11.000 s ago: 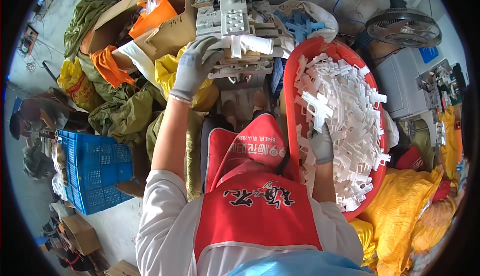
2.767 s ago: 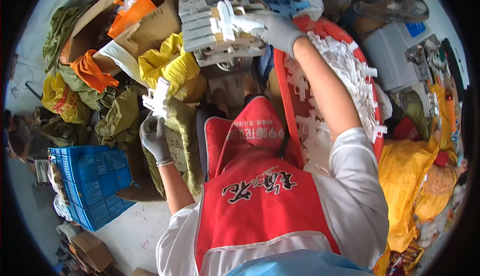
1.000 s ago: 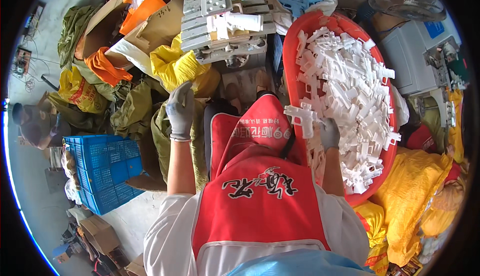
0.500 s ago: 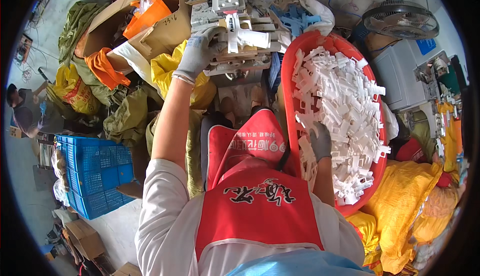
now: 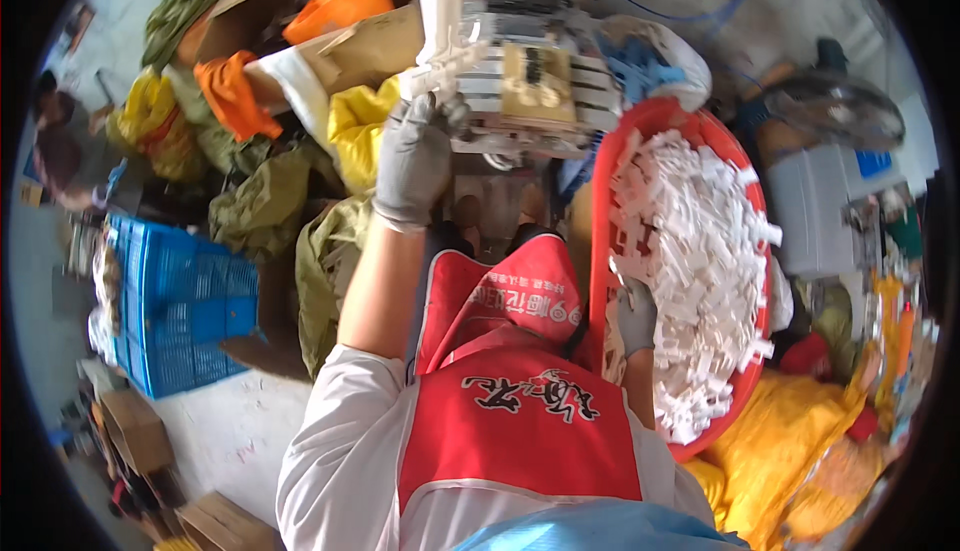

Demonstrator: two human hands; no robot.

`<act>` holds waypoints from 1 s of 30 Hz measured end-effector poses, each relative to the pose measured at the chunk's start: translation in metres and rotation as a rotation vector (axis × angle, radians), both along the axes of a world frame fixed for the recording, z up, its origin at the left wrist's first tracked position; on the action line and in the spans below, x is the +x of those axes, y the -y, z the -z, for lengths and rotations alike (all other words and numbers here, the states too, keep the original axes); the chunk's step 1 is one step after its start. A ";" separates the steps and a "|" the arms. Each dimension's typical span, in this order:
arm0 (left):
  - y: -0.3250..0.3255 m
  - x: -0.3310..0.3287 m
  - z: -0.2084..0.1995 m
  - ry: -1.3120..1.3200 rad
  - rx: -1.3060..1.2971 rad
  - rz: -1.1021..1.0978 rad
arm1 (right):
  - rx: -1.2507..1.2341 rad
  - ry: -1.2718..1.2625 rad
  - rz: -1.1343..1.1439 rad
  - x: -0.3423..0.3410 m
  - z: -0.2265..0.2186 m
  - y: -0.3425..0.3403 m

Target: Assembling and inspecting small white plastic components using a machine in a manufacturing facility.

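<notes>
My left hand (image 5: 413, 166), in a grey work glove, is raised at the near left edge of the machine (image 5: 592, 81). Its fingers are closed on the lower end of a white plastic toy gun part (image 5: 441, 26), which stands upright and clear of the machine bed. Beside it on the bed, a tan fixture block (image 5: 537, 86) with a dark strip lies uncovered. My right hand (image 5: 637, 317), gloved too, is down in the red tub (image 5: 601, 201) at its left side, among a heap of white plastic parts (image 5: 690, 251). Its fingers are curled; what they hold is partly hidden.
A bag of blue parts (image 5: 650, 61) sits behind the tub. On the left are a cardboard box (image 5: 375, 46), a yellow bag (image 5: 358, 131) and a blue crate (image 5: 185, 301). A floor fan (image 5: 835, 111) stands at the far right, yellow sacks (image 5: 790, 451) at the near right.
My left hand has lifted the white toy gun part off the fixture and tilted it upright to the left. The right hand has shifted slightly within the tub. The whole view has swung a little.
</notes>
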State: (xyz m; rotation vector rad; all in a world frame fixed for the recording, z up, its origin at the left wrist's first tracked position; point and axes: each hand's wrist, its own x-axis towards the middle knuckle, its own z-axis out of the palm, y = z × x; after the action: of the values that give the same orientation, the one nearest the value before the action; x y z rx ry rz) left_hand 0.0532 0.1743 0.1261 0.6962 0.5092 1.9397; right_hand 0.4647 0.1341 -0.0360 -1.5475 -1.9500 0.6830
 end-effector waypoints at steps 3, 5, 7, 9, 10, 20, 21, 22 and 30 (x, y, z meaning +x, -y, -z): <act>0.022 -0.004 0.025 0.541 0.022 0.056 | -0.039 -0.015 -0.047 -0.005 0.003 -0.001; 0.039 0.006 0.024 0.607 0.016 0.020 | -0.061 0.010 -0.103 -0.010 0.003 -0.002; 0.051 0.003 0.037 0.687 0.016 -0.022 | -0.052 0.063 -0.145 -0.016 0.001 -0.004; 0.068 0.004 0.040 0.824 0.079 0.044 | -0.092 0.082 -0.168 -0.025 -0.006 -0.004; 0.073 0.004 0.043 0.859 0.081 0.042 | -0.123 0.085 -0.160 -0.030 -0.011 -0.005; 0.098 -0.017 0.111 0.768 0.071 -0.141 | -0.083 0.192 -0.214 -0.026 -0.012 -0.005; 0.101 -0.027 0.120 0.669 0.011 -0.275 | -0.086 0.209 -0.216 -0.026 -0.010 -0.004; 0.106 -0.041 0.127 0.658 0.001 -0.308 | -0.090 0.226 -0.219 -0.027 -0.009 -0.003; 0.072 -0.123 0.162 2.858 1.111 0.879 | -0.146 0.249 -0.268 -0.040 0.002 -0.011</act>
State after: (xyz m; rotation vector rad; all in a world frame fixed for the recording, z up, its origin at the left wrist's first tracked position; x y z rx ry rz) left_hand -0.0695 0.1022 -0.0363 -1.3136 -2.1236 0.4682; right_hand 0.4247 0.1451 -0.0385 -1.5321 -2.3701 0.7880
